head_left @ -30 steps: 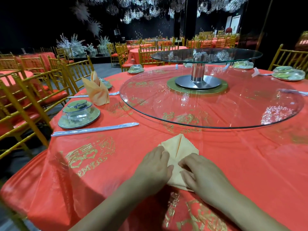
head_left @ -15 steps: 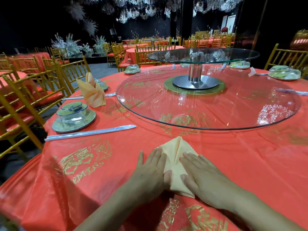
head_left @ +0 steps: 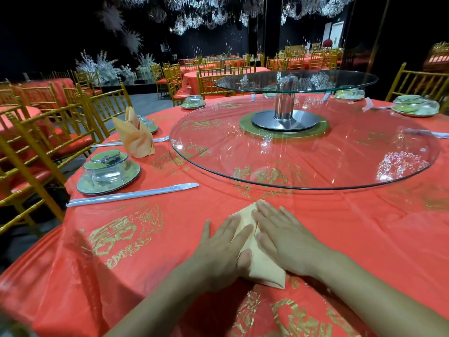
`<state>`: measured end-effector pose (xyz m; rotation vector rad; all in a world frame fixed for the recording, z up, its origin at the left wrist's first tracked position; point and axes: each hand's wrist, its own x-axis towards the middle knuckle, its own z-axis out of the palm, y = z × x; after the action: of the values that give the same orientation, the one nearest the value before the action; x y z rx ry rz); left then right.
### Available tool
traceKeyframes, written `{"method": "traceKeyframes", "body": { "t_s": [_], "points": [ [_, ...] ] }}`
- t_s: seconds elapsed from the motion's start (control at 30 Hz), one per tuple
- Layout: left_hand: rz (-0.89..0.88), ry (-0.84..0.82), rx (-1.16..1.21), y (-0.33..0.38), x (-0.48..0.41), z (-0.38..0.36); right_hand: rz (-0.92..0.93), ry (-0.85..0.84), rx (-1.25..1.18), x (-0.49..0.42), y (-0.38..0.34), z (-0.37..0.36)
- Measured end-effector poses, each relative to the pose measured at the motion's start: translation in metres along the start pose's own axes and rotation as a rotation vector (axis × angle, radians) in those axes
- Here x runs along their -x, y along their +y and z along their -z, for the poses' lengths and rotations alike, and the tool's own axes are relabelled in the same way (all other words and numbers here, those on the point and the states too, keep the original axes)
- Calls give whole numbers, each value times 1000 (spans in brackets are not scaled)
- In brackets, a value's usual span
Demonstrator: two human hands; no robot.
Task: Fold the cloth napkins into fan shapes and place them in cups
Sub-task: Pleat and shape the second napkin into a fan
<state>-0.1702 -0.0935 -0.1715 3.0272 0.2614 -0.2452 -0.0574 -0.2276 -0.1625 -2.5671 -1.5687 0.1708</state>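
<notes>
**Napkin pressed flat, both hands**

Item: peach napkin (head_left: pixel 263 268), folded to a narrow pointed shape, lying on the red tablecloth (head_left: pixel 364 227). Left hand (head_left: pixel 223 249) flat on its left edge, fingers spread and extended; right hand (head_left: pixel 286 239) flat on its right side, fingers straight. Neither hand closed round the cloth; palms press down only. Napkin tip shows just beyond the right fingertips; its near corner lies between the wrists. Beyond the hands: glass turntable (head_left: pixel 303 152). Far left of the left hand: finished folded napkin (head_left: pixel 136 139), upright; wrapped chopsticks (head_left: pixel 131 194); inverted glass cup on saucer (head_left: pixel 107 171)
</notes>
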Motion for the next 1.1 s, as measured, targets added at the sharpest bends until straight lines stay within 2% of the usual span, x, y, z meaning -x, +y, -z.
{"method": "traceKeyframes", "body": {
  "t_s": [0.2, 0.3, 0.37, 0.5, 0.53, 0.63, 0.7, 0.8, 0.87, 0.97, 1.1],
  "points": [
    [-34, 32, 28, -2, 0, -2, -33, -97, -36, -18, 4, -9],
    [-28, 36, 55, -2, 0, -4, -30, -80, -71, -16, 4, -7],
    [-15, 38, 80, -2, 1, -5, -11, 5, -134, -8, 1, -2],
    [0, 48, 139, -4, -1, -5, 36, 374, -110, 30, -18, -1],
    [-5, 53, 149, -4, -1, -5, 42, 412, -120, 37, -24, -2],
    [-27, 124, 239, -6, 2, -4, 8, 283, -233, 46, -31, -8],
    [-12, 242, 359, -9, 4, -5, -12, 275, -277, 44, -28, -8],
    [130, 393, 453, -13, 16, -3, -21, 279, -226, 42, -27, -9],
    [235, 341, 532, -11, 25, 0, -13, 284, -188, 42, -30, -11],
    [302, 262, 613, -7, 27, 5, -3, 315, -147, 44, -31, -9],
    [277, 157, 975, -7, 24, 14, -30, 366, -97, 48, -35, -11]
  ]
}}
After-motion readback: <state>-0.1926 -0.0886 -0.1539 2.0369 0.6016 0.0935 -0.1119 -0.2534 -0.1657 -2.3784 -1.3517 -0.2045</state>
